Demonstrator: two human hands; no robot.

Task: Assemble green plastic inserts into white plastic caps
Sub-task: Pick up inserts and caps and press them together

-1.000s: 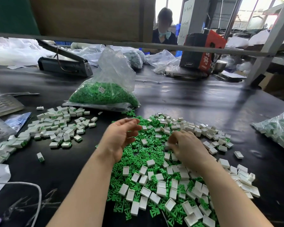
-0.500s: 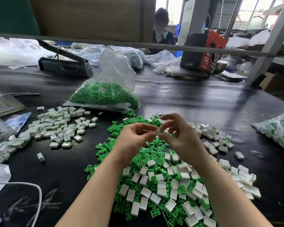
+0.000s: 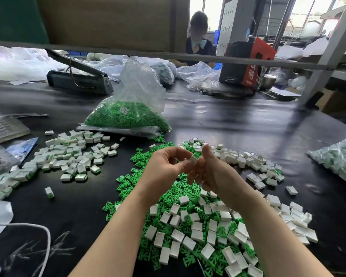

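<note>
A heap of loose green inserts (image 3: 169,194) mixed with empty white caps (image 3: 196,234) covers the black table (image 3: 238,124) in front of me. Both hands are raised above the heap, fingertips meeting. My left hand (image 3: 164,168) and my right hand (image 3: 212,170) pinch one small white cap (image 3: 193,159) between them; whether an insert is inside it is hidden by the fingers. To the left lies a pile of assembled caps (image 3: 68,156) with green showing.
A clear bag of green inserts (image 3: 128,114) stands behind the heap. A bag of caps (image 3: 340,158) lies at the right edge. A heat sealer (image 3: 78,76), a keyboard (image 3: 2,126) and a white cable (image 3: 38,228) sit left. Another person works across the table.
My hands rose off the heap and came together; the right hand brought up a white cap, which both hands now pinch at chest height.
</note>
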